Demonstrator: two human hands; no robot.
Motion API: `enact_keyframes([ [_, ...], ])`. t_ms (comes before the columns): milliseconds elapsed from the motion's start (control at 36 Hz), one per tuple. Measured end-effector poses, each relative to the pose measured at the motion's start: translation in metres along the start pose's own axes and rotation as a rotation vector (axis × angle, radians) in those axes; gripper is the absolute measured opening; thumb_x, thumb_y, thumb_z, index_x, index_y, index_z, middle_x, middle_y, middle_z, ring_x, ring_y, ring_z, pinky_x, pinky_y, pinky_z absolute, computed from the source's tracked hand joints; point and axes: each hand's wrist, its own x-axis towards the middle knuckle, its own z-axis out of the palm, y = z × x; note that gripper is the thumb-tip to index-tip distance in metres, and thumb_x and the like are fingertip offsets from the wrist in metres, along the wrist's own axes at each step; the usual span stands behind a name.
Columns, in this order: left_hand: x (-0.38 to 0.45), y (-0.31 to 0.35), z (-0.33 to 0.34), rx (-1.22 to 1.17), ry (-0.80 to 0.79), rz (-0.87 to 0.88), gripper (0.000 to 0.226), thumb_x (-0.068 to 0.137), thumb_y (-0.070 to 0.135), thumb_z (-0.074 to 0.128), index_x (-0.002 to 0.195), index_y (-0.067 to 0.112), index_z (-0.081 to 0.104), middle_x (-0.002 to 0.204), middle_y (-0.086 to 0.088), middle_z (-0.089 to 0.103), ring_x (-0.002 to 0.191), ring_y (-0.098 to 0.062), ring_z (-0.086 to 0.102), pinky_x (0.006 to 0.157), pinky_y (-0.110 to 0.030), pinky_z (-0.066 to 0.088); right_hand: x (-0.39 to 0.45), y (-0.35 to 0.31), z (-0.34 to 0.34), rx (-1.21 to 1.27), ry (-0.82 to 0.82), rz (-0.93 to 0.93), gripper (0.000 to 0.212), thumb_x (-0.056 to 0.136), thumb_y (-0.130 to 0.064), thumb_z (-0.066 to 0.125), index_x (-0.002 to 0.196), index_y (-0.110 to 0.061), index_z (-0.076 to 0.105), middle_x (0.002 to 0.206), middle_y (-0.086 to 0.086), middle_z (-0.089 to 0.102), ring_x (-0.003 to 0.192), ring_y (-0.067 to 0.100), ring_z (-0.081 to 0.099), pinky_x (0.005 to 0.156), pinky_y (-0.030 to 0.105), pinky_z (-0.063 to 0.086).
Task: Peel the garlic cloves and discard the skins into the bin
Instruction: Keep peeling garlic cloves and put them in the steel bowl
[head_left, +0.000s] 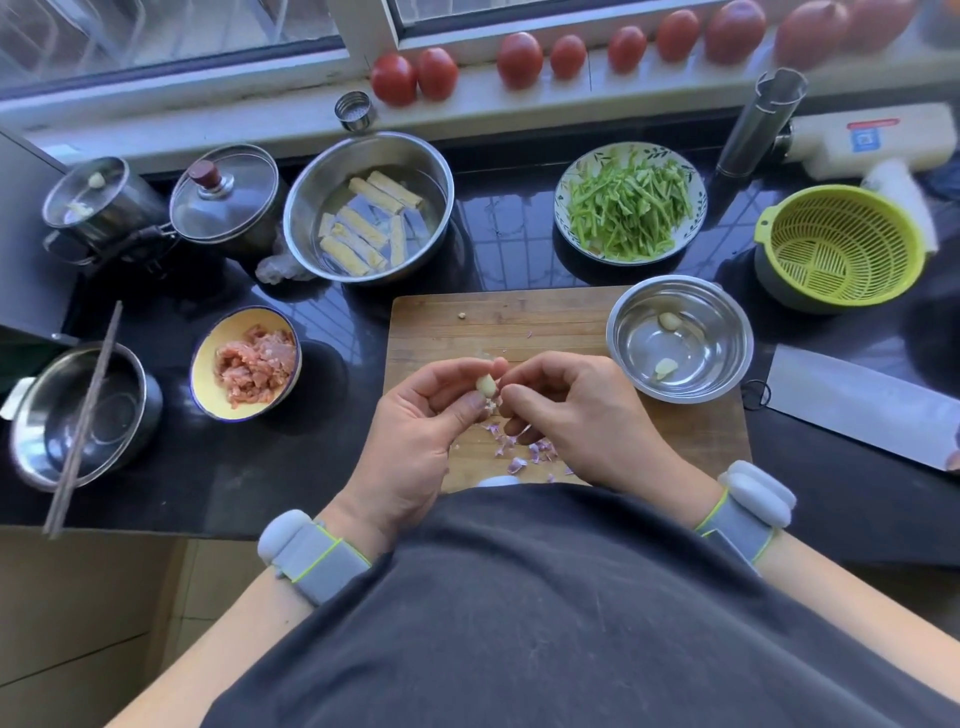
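Wooden board (519, 322) edge: both hands pinch garlic clove (485, 385).

Both forearms rise from the lower corners of the frame and meet just below its centre; each wrist carries a grey band with a green edge; the left hand (415, 431) lies palm up, fingers curled, thumb and fingertips pinching a garlic clove (485, 385); the right hand (576, 415) is turned knuckles up, fingers bent inward, its fingertips touching the same clove.
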Motion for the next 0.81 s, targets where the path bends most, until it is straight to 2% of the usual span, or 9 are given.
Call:
enact_keyframes([
  [139, 0.0005, 0.0006, -0.0014, 0.221, -0.008, 0.087, 0.019, 0.089, -0.005, 0.064, 0.104, 0.005, 0.071, 0.111, -0.009, 0.075, 0.105, -0.020, 0.071, 0.081, -0.022, 0.054, 0.0004, -0.0025, 0.0008, -0.157, 0.036, -0.056, 0.015, 0.089, -0.010, 0.068, 0.079, -0.019, 0.074, 0.067, 0.001, 0.073, 0.061, 0.018, 0.071, 0.064, 0.037, 0.062],
  [222, -0.0002, 0.0014, -0.0007, 0.316, -0.018, 0.131, 0.020, 0.090, -0.007, 0.065, 0.107, 0.002, 0.072, 0.110, -0.007, 0.076, 0.108, -0.021, 0.071, 0.091, -0.026, 0.055, -0.0002, -0.0024, 0.0008, -0.288, 0.079, -0.156, 0.013, 0.087, -0.011, 0.069, 0.079, -0.019, 0.075, 0.064, -0.005, 0.071, 0.058, 0.009, 0.069, 0.061, 0.033, 0.059],
  [333, -0.0014, 0.0030, -0.0002, 0.400, -0.040, 0.160, 0.025, 0.091, -0.008, 0.064, 0.107, 0.008, 0.074, 0.109, -0.003, 0.076, 0.109, -0.019, 0.071, 0.098, -0.032, 0.054, 0.0002, -0.0006, -0.0017, -0.383, 0.079, -0.219, 0.008, 0.086, -0.016, 0.071, 0.082, -0.020, 0.077, 0.062, -0.008, 0.069, 0.057, 0.008, 0.064, 0.059, 0.026, 0.054],
  [472, -0.0021, 0.0026, 0.0026, 0.407, -0.036, 0.146, 0.026, 0.090, -0.009, 0.065, 0.107, 0.009, 0.075, 0.107, -0.002, 0.077, 0.107, -0.017, 0.071, 0.096, -0.030, 0.054, 0.0007, 0.0023, -0.0019, -0.416, 0.111, -0.267, 0.006, 0.084, -0.021, 0.070, 0.079, -0.021, 0.073, 0.058, -0.010, 0.062, 0.056, 0.010, 0.058, 0.057, 0.026, 0.049],
  [667, -0.0010, 0.0014, 0.0057, 0.341, -0.023, 0.140, 0.025, 0.092, -0.009, 0.062, 0.108, 0.007, 0.073, 0.108, -0.004, 0.077, 0.106, -0.017, 0.071, 0.090, -0.023, 0.054, 0.0019, 0.0026, 0.0042, -0.394, 0.171, -0.263, 0.006, 0.081, -0.023, 0.069, 0.076, -0.020, 0.070, 0.060, -0.007, 0.062, 0.059, 0.014, 0.059, 0.059, 0.034, 0.051],
  [806, -0.0003, -0.0010, 0.0038, 0.282, -0.009, 0.094, 0.024, 0.093, -0.009, 0.059, 0.111, 0.002, 0.071, 0.110, -0.011, 0.076, 0.105, -0.021, 0.071, 0.090, -0.027, 0.055, 0.0017, 0.0026, 0.0062, -0.327, 0.176, -0.201, 0.009, 0.083, -0.020, 0.069, 0.074, -0.020, 0.067, 0.060, -0.007, 0.063, 0.051, 0.010, 0.059, 0.053, 0.031, 0.051],
])
